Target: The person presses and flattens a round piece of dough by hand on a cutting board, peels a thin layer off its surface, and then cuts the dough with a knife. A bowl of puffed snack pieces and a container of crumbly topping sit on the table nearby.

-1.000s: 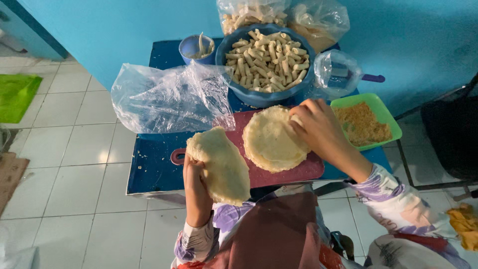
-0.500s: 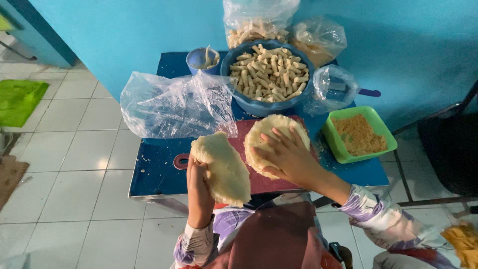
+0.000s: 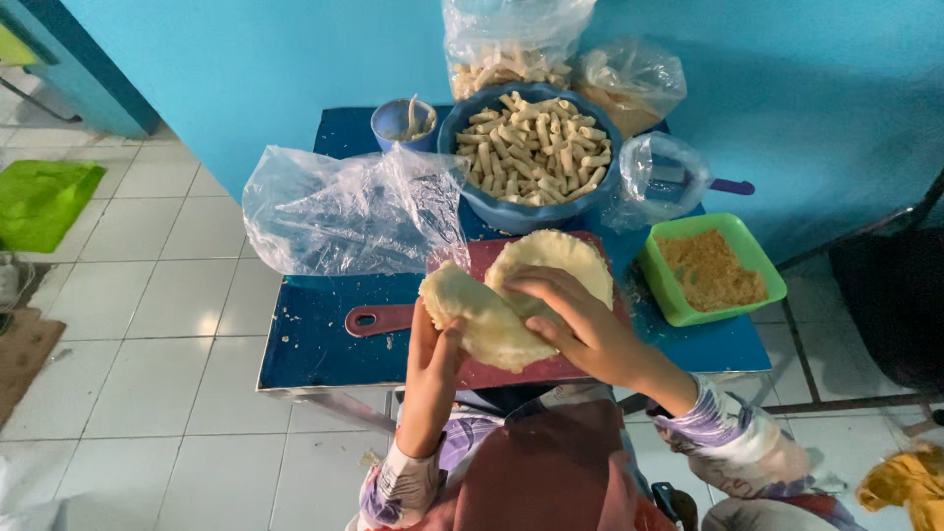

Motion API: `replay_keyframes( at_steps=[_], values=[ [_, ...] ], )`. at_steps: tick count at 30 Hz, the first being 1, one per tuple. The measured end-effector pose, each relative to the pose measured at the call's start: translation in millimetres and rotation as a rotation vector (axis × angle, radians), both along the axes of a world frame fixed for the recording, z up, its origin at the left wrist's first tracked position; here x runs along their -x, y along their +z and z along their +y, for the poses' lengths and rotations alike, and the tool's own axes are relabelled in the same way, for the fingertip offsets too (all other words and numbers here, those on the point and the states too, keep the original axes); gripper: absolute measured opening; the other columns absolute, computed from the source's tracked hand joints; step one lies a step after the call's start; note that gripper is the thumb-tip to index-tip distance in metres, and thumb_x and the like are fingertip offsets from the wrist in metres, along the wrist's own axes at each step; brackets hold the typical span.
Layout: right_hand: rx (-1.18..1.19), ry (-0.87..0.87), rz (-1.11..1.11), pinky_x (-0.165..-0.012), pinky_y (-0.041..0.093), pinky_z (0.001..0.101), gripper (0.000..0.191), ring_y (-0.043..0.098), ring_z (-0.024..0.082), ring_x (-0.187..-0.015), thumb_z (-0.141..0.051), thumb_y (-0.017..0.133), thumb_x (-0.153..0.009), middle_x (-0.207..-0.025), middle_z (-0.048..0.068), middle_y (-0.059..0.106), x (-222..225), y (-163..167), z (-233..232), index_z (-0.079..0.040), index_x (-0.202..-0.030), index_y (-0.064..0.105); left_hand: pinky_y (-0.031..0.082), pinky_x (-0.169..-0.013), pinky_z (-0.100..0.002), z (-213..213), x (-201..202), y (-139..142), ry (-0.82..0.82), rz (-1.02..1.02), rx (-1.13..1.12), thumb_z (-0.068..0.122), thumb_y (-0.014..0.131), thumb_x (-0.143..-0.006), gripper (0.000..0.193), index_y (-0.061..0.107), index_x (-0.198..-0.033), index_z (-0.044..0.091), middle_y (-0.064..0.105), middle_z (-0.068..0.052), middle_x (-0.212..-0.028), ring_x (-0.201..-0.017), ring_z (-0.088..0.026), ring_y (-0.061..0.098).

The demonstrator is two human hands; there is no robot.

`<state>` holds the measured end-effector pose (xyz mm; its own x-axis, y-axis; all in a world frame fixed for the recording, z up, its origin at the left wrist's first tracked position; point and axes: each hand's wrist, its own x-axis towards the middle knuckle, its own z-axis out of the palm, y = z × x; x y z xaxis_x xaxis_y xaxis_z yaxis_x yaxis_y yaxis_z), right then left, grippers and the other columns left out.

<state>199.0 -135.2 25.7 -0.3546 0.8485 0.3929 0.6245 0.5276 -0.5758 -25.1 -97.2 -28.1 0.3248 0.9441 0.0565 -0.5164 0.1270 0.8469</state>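
Observation:
My left hand (image 3: 433,359) holds a pale flat round of dough (image 3: 477,320) up from below, over the near edge of a dark red cutting board (image 3: 393,317). My right hand (image 3: 570,315) lies with its fingers spread over that dough and also over a second flat dough round (image 3: 560,258) that rests on the board. The board sits on a small blue table (image 3: 315,334).
A blue bowl (image 3: 531,157) holds several pale finger-shaped pieces. A crumpled clear plastic bag (image 3: 344,211) lies at left, a small blue cup (image 3: 403,123) behind it. A green tray of orange crumbs (image 3: 710,267) stands at right. More plastic bags (image 3: 511,44) lean on the blue wall.
My right hand has slid left off the board's dough onto the dough in my left hand. The left hand has lifted its dough closer to the board.

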Motion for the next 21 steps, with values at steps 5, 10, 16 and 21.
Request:
replay_keyframes(
  at_steps=[5, 10, 16, 21],
  values=[
    [0.03, 0.082, 0.076, -0.112, 0.045, 0.0406, 0.046, 0.059, 0.029, -0.135, -0.031, 0.069, -0.098, -0.139, 0.01, 0.059, 14, 31, -10, -0.008, -0.136, 0.058, 0.045, -0.108, -0.032, -11, -1, 5, -0.021, 0.004, -0.118, 0.007, 0.051, -0.104, 0.06, 0.028, -0.159, 0.003, 0.052, -0.011, -0.145, -0.13, -0.017, 0.053],
    [-0.072, 0.155, 0.052, -0.112, 0.047, 0.0427, 0.069, 0.055, 0.034, -0.137, -0.032, 0.084, -0.084, -0.146, 0.015, 0.053, 18, 50, -23, -0.009, -0.14, 0.051, 0.045, -0.109, -0.035, -32, 4, -13, -0.035, -0.011, -0.139, 0.004, 0.053, -0.102, 0.064, 0.023, -0.16, 0.006, 0.05, -0.013, -0.147, -0.132, -0.019, 0.052],
    [-0.3, 0.317, 0.001, -0.123, 0.042, 0.0525, 0.085, 0.049, 0.042, -0.145, -0.026, 0.091, -0.083, -0.154, 0.018, 0.045, 20, 57, -39, -0.011, -0.15, 0.041, 0.047, -0.114, -0.038, -59, 31, -39, 0.053, 0.301, -0.623, 0.009, 0.06, -0.101, 0.06, 0.038, -0.157, 0.004, 0.049, -0.014, -0.153, -0.139, -0.024, 0.052],
    [-0.197, 0.223, 0.009, -0.114, 0.048, 0.0463, 0.083, 0.053, 0.04, -0.141, -0.026, 0.09, -0.082, -0.152, 0.019, 0.047, 27, 63, -45, -0.005, -0.148, 0.044, 0.05, -0.107, -0.038, -67, 24, -40, -0.032, -0.017, -0.22, 0.011, 0.06, -0.104, 0.059, 0.037, -0.158, 0.001, 0.056, -0.017, -0.144, -0.128, -0.023, 0.057]
  ],
)
